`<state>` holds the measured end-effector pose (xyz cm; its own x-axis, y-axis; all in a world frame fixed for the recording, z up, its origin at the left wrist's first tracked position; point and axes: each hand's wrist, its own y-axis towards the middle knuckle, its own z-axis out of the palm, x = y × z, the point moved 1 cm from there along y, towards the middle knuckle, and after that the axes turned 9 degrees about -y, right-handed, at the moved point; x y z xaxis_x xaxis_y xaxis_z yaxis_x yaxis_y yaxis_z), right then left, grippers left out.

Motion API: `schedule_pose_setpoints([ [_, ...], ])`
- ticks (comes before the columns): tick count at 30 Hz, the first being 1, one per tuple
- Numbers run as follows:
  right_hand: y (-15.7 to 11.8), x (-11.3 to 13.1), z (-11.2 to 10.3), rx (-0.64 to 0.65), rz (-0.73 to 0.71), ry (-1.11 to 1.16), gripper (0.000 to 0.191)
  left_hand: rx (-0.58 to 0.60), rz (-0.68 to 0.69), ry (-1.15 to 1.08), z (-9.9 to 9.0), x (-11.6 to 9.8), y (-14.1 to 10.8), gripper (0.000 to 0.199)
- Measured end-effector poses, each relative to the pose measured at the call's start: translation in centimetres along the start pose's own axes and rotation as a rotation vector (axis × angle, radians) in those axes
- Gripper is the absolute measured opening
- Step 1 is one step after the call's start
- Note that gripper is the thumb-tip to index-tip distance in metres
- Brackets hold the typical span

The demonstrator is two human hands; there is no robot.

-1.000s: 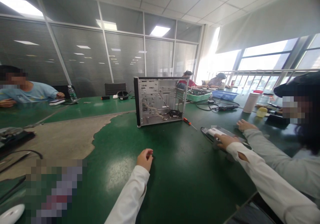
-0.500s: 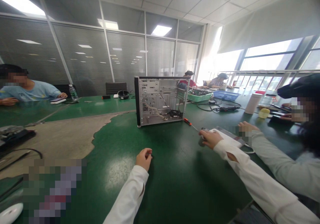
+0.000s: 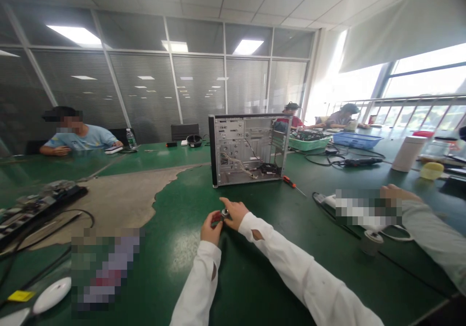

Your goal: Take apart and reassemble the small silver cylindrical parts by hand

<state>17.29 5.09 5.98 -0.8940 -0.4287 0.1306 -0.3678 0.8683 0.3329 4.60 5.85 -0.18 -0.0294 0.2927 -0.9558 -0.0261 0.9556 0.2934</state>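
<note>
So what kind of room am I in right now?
Probably an office meeting room turned into an electronics workshop: an open computer case and a screwdriver sit on a long green table, with a glass partition behind.

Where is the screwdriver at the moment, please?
In the head view, the screwdriver lies right of centre on the green table, by the lower right corner of the computer case.

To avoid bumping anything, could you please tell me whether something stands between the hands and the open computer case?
Nothing visible does: bare green table lies between the computer case and the left hand and right hand, which meet at a small metal part. The screwdriver lies off to the right.
</note>
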Motion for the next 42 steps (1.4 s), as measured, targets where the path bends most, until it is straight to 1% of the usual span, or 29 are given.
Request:
schedule_pose_setpoints([
  [2,0.1,-0.3,1.2,-0.039,0.036,0.109,0.074,0.005,0.003,0.006,0.0,-0.5,-0.1,0.032],
  [5,-1.4,-1.5,3.2,-0.123,0.067,0.297,0.085,0.049,0.042,0.078,0.2,-1.3,0.1,0.032],
  [8,-3.3,-2.7,4.3,-0.175,0.052,0.399,0.085,0.121,0.094,0.231,0.6,-1.6,0.6,0.037],
  [11,-4.3,-3.5,4.4,-0.197,0.034,0.414,0.080,0.137,0.107,0.379,1.0,-1.3,1.3,0.040],
  [15,-4.4,-3.4,3.8,-0.136,0.020,0.330,0.079,0.121,0.067,0.419,1.0,-0.4,1.7,0.044],
  [17,-4.3,-3.1,3.5,-0.090,-0.001,0.281,0.078,0.129,0.048,0.399,0.9,-0.3,1.6,0.043],
  [20,-4.4,-2.7,3.0,-0.057,-0.035,0.242,0.076,0.180,0.036,0.337,0.8,-0.5,1.3,0.042],
  [23,-4.6,-2.6,2.6,-0.069,-0.044,0.241,0.072,0.239,0.045,0.298,0.9,-0.7,1.0,0.040],
  [26,-4.7,-2.5,2.3,-0.087,-0.043,0.252,0.068,0.280,0.063,0.312,0.9,-0.7,0.8,0.036],
  [29,-4.7,-2.4,2.3,-0.102,-0.044,0.250,0.065,0.271,0.053,0.348,0.7,-0.9,0.6,0.037],
  [31,-4.8,-2.4,2.3,-0.101,-0.045,0.238,0.065,0.276,0.043,0.331,0.6,-1.2,0.4,0.037],
  [34,-4.9,-2.3,2.2,-0.100,-0.057,0.206,0.064,0.348,0.018,0.229,0.3,-1.4,0.4,0.036],
  [38,-5.3,-2.0,1.4,-0.125,-0.086,0.188,0.069,0.439,-0.059,0.015,-0.2,-0.8,0.6,0.043],
  [40,-5.4,-1.7,1.0,-0.136,-0.092,0.229,0.074,0.479,-0.108,-0.096,-0.4,-0.6,0.7,0.045],
  [42,-5.4,-1.5,0.8,-0.151,-0.098,0.317,0.077,0.525,-0.165,-0.203,-0.4,-0.6,0.6,0.047],
])
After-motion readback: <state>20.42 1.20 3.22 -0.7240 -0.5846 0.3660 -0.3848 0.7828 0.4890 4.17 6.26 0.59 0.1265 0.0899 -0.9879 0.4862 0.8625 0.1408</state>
